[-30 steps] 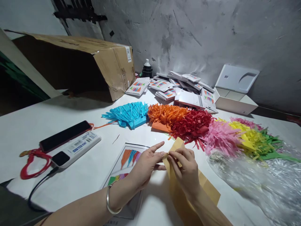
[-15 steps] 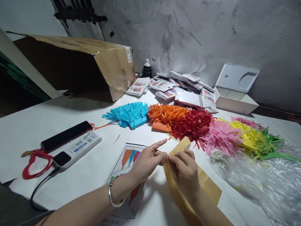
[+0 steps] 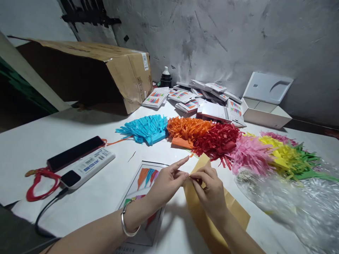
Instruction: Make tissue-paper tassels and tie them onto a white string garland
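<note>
A long, folded sheet of yellow-brown paper lies at a slant under and between my hands, its upper end raised. My left hand, with a silver bangle on the wrist, pinches the paper's left edge, one finger stretched out. Thumb and fingertips of my right hand close on the same edge, almost touching the left fingertips. Anything tiny between the fingertips is too small to make out. Below my left forearm lies a printed sheet picturing coloured bunting, partly covered by the arm.
Beyond my hands lie fringed tissue-paper bundles in blue, orange, red, pink and yellow. Clear plastic spreads at right. Behind are boxed packs and a large carton. A phone lies left.
My right hand's fingers have shifted slightly and the paper's upper end has tipped a little left. Both hands stay at the same spot on the edge.
</note>
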Demonstrator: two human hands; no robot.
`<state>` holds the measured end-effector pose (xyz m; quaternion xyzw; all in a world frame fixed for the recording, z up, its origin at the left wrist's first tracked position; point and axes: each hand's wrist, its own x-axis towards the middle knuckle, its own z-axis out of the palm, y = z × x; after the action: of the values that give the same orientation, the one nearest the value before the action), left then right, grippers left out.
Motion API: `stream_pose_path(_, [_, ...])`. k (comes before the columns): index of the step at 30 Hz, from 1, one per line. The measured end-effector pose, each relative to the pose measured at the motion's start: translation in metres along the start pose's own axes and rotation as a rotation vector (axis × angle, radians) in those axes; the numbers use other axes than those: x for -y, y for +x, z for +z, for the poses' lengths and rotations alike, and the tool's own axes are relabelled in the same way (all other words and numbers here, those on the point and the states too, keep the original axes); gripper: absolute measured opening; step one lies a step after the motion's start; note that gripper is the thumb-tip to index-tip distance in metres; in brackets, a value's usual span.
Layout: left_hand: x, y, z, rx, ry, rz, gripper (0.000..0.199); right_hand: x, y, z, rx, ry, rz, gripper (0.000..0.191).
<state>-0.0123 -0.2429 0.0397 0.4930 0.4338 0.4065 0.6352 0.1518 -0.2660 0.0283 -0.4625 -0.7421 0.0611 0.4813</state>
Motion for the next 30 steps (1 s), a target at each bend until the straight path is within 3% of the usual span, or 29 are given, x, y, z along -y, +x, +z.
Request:
stream_pose_path(3, [0.001, 0.001, -0.002, 0.006, 0.018, 0.006, 0.074, 0.000, 0.000, 0.000, 0.000, -0.005, -0.009, 0.014])
stream_pose_path(13, [-0.003, 0.000, 0.003, -0.019, -0.089, -0.070, 0.080, 0.002, -0.007, 0.007, -0.082, -0.251, -0.308, 0.016])
stream_pose_path(26, [-0.002, 0.001, -0.001, -0.029, -0.127, -0.077, 0.083, -0.004, -0.008, 0.003, -0.049, -0.144, -0.143, 0.015])
stream_pose_path(30, [-0.003, -0.002, 0.000, 0.015, -0.168, -0.030, 0.079, -0.011, -0.005, -0.005, 0.066, -0.104, -0.111, 0.018])
